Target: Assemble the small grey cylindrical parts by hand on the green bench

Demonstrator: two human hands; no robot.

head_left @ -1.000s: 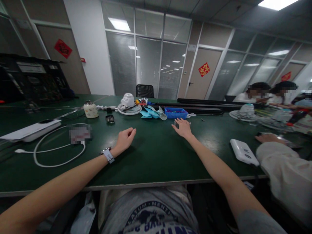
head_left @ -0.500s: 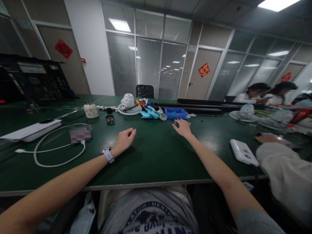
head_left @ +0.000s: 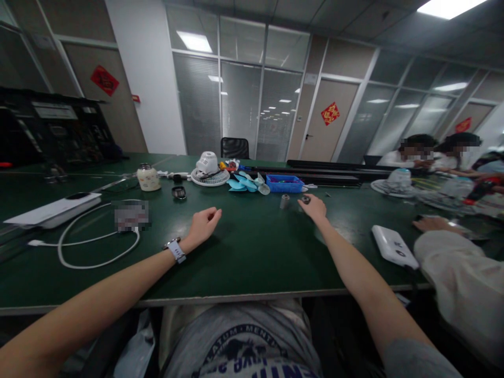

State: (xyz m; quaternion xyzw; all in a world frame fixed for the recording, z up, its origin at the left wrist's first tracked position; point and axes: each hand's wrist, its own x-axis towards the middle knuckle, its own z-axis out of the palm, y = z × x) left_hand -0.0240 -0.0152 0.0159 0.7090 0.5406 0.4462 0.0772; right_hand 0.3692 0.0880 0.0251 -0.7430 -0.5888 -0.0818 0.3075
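My right hand (head_left: 315, 209) reaches over the table, thumb and fingers closed around a small metal cylinder (head_left: 306, 199) with a dark top. Just left of it a similar small silver cylinder (head_left: 284, 201) stands upright on the table, apart from the hand. My left hand (head_left: 203, 228) rests on the green table in a loose fist, a wristwatch on its wrist. Nothing shows in the hollow between its curled thumb and fingers. Behind the right hand is a blue tray (head_left: 284, 184) with small parts in it.
Light blue fan blades (head_left: 244, 182) and a white fan body (head_left: 207, 167) on its grille lie at the back. A jar (head_left: 148, 178), a black oval item (head_left: 178, 193) and a looped white cable (head_left: 63, 257) are left. A white power bank (head_left: 394, 245) lies near a neighbour's sleeve (head_left: 457, 262).
My right hand has shifted right and closed on a metal cylinder. The other cylinder, previously behind its fingers, now stands uncovered. My left hand has stayed in place.
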